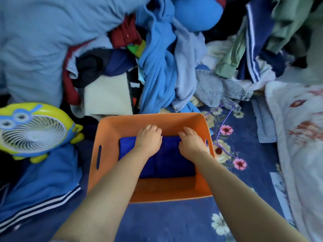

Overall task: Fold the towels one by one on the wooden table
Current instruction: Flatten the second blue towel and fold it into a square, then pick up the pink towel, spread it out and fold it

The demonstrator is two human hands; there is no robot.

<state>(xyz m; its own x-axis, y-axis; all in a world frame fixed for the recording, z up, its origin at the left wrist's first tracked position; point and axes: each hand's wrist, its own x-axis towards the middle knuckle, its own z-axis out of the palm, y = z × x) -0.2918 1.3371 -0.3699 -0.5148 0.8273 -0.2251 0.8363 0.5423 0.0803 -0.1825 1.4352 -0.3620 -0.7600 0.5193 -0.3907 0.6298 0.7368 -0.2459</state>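
Observation:
A folded dark blue towel lies flat in the bottom of an orange plastic bin in the middle of the view. Both my arms reach down into the bin. My left hand rests on the towel's far edge with its fingers curled over that edge. My right hand lies on the far right part of the towel, fingers bent and pressing down. The near strip of the bin's floor shows bare orange. No wooden table is in view.
The bin stands on a blue floral sheet. A big heap of mixed clothes rises behind it. A yellow and blue cartoon fan sits at the left, a blue striped garment below it, a white floral quilt at the right.

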